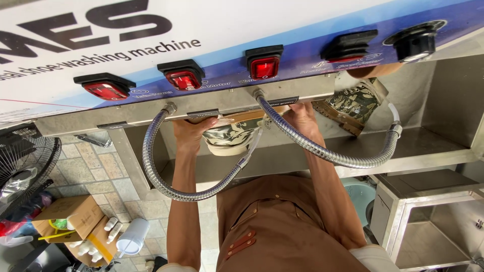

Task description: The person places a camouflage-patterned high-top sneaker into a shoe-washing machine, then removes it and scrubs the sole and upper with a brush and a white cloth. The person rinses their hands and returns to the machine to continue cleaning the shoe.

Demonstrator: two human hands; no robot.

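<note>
**Inspector:** Head view. Where is the shoe?

**Assistant:** The camouflage shoe (pixel 229 137) sits up under the edge of the machine panel (pixel 151 40), between both hands. The left hand (pixel 190 133) has its fingers (pixel 204 122) curled over the shoe's top edge; the right hand (pixel 301 117) grips the far side, its fingertips hidden, so their set I cannot tell.

**Inspector:** Surroundings?

**Assistant:** Two flexible metal hoses (pixel 166 186) loop just below the fingers. A second camouflage shoe (pixel 355 103) lies beyond the right hand on the steel worktop (pixel 428 143).

**Inspector:** Handling?

**Assistant:** Judged light, with a soft upper and a stiffer sole, possibly slippery if wet. Best held by the sole and heel.
</note>
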